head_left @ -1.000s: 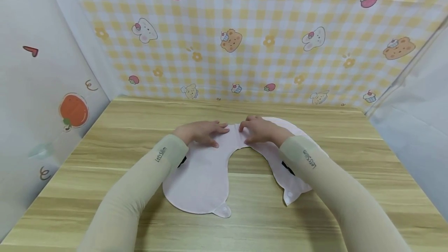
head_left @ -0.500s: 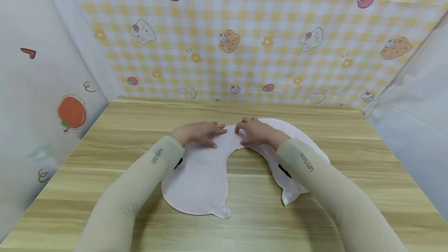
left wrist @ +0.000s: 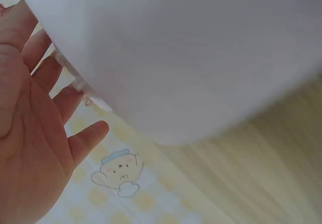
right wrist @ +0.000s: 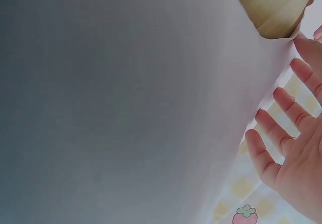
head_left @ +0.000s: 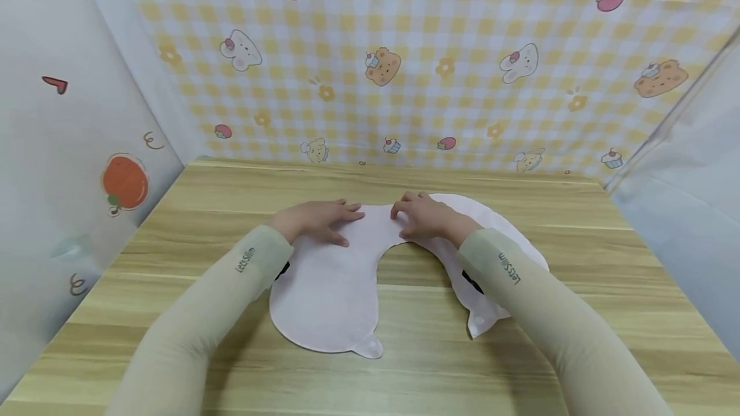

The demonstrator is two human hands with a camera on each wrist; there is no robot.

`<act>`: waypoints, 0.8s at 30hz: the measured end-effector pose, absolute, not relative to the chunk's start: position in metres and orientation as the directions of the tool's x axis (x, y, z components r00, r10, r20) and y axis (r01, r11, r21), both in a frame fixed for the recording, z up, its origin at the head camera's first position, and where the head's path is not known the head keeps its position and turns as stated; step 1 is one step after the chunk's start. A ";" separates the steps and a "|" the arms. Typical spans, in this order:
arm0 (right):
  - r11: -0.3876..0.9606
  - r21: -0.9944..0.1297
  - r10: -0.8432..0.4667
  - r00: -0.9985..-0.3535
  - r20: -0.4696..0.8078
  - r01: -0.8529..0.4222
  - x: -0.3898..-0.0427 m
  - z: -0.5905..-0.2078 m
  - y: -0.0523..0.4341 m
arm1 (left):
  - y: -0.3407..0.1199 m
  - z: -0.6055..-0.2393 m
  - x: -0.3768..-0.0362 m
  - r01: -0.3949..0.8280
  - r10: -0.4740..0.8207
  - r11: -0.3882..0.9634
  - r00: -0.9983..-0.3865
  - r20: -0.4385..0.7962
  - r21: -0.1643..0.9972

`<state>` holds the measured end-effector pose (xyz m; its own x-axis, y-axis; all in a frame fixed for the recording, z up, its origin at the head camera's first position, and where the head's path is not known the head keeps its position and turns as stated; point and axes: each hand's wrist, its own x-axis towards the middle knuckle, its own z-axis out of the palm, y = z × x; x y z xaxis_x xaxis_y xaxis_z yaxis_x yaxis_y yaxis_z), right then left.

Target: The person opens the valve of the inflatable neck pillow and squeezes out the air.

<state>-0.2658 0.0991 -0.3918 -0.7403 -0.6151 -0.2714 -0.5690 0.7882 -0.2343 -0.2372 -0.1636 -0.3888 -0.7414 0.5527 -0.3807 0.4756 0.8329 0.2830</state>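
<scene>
My left hand [head_left: 317, 219] and right hand [head_left: 426, 216] both lie flat with fingers spread on the far arc of the pale pink bib [head_left: 329, 287], at about 12 o'clock on the wooden table [head_left: 578, 255]. The bib lies flat like a horseshoe, widest from 9 to 3 o'clock. Its two ends point back at me toward 6 o'clock, and the left end has a small snap tab [head_left: 368, 346].
</scene>
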 end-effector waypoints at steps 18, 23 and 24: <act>0.737 -0.199 -0.676 -0.707 -0.206 -0.646 -0.253 -0.396 0.065 | -0.180 -0.392 -0.231 0.452 0.536 0.842 -0.763 -0.360 0.295; 0.707 -0.230 -0.706 -0.682 -0.191 -0.668 -0.247 -0.398 0.050 | -0.183 -0.391 -0.229 0.433 0.524 0.848 -0.773 -0.358 0.306; 0.704 -0.239 -0.709 -0.679 -0.191 -0.669 -0.246 -0.398 0.047 | -0.184 -0.390 -0.229 0.427 0.519 0.850 -0.776 -0.358 0.308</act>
<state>-0.2461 0.0473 -0.3978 -0.6787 -0.7093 -0.1905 -0.6686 0.7040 -0.2394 -0.2293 -0.1836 -0.3905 -0.7762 0.5190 -0.3581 0.4267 0.8505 0.3077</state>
